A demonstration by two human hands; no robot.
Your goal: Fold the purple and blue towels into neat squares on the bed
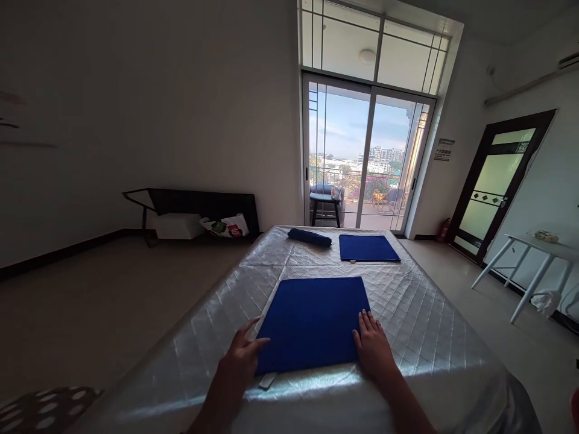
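A flat blue folded cloth [314, 322] lies in front of me on a table with a quilted silvery cover [407, 313]. My left hand [244, 352] is at the cloth's left edge, thumb and forefinger apart, with the thumb over the blue surface. Flat on the right edge rests my right hand [373, 343], its fingers stretched forward. A small white tag [267, 381] sticks out at the near left corner of the cloth. Farther back lie a second flat blue cloth [368, 248] and a dark blue rolled cloth [309, 237].
Beyond the table is a glass sliding door [362, 157]. A black bench [203, 202] with a white box [177, 226] and a patterned bag [226, 226] stands by the left wall. At right are a small white table [536, 244] and a dark-framed door [502, 187].
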